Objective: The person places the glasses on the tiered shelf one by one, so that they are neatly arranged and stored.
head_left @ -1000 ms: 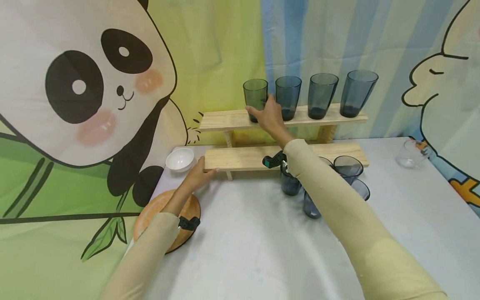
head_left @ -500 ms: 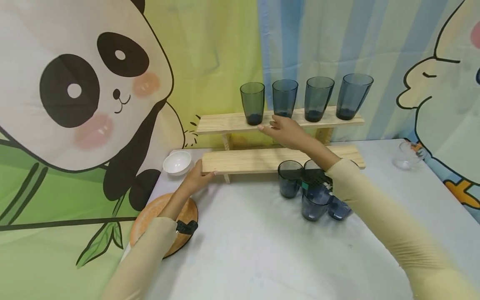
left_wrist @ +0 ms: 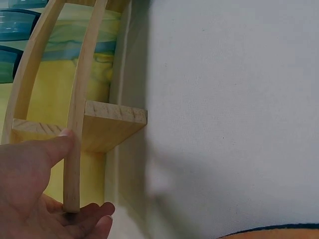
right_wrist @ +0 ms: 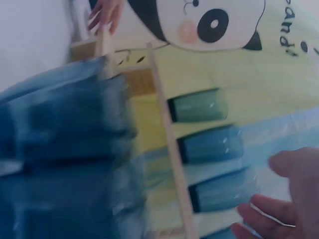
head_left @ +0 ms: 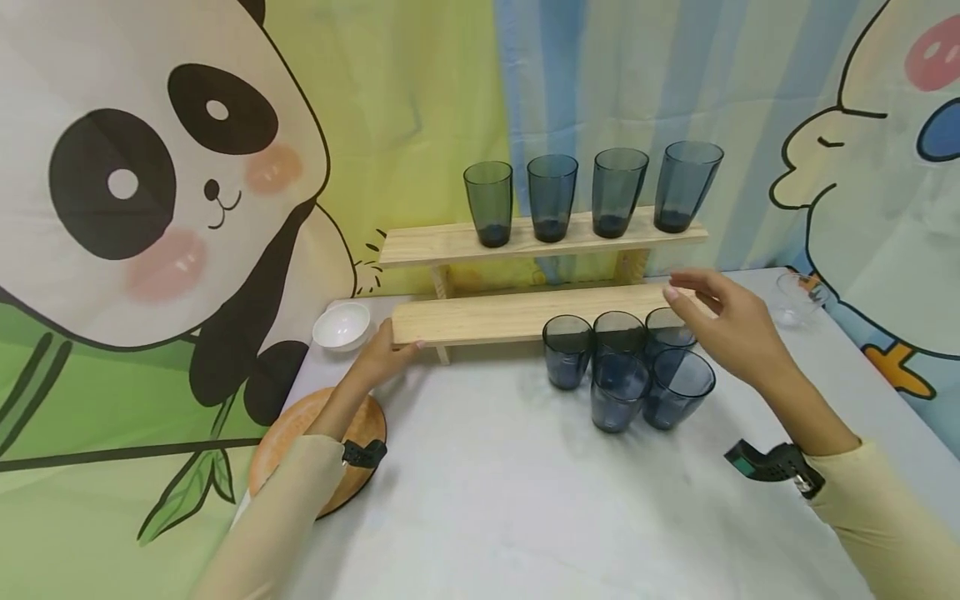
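Note:
A two-tier wooden shelf stands on the white table. My left hand grips the left end of its lower board; in the left wrist view the thumb lies on one face and the fingers curl around the end. Several tinted drinking glasses stand in a row on the upper board, the leftmost glass looking greenish. In front of the shelf, several more blue-grey glasses stand bunched together. Just right of that bunch my right hand hovers with relaxed fingers, holding nothing. Blurred glasses fill the left of the right wrist view.
A white bowl sits left of the shelf, with a round orange-brown plate nearer, partly behind the left forearm. A clear glass vessel stands at the table's right back. Behind hangs a printed cloth.
My right hand has let go of the leftmost upper glass and moved right and down, over beside the table glasses. My left hand stays on the shelf. The head view has shifted slightly right.

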The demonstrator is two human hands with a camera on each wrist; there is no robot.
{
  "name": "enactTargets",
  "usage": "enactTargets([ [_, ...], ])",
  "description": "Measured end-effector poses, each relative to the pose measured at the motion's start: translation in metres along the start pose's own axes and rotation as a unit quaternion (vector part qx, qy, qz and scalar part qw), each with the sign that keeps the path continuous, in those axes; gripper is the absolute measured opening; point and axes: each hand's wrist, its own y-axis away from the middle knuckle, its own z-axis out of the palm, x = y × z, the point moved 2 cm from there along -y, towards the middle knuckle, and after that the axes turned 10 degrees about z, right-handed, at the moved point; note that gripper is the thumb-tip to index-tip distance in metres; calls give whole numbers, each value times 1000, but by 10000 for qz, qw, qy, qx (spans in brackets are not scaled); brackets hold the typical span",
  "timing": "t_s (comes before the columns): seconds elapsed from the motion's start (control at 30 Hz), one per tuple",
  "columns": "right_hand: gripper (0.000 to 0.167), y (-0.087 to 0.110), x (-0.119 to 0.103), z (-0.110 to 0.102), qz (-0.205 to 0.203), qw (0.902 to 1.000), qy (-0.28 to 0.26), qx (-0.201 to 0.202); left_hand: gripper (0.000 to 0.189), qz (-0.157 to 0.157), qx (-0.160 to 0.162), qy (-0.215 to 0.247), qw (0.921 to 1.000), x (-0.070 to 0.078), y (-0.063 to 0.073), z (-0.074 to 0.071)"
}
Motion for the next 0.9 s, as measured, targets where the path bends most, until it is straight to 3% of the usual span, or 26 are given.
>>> enactTargets([
  [0.07, 66, 7, 19, -3, 48, 9995, -79, 317, 86, 7, 6, -33, 10000, -2, -1, -2],
  [0.13, 68, 12, 35, -2, 163, 9990, -116, 392, 86, 4, 21, -45, 10000, -3, -1, -4],
  [0.33, 84, 23, 69, 18, 385, 9990, -146, -171, 84, 34, 29, -18, 10000, -2, -4, -6],
  [0.63, 106, 41, 94, 42, 954, 9919, -91, -839, 85, -15, -37, 204, 9998, -3, -1, -1],
  [0.9, 104, 48, 106, 53, 678, 9936, -47, -897, 87, -53, -7, 261, 9996, -7, 1, 3],
])
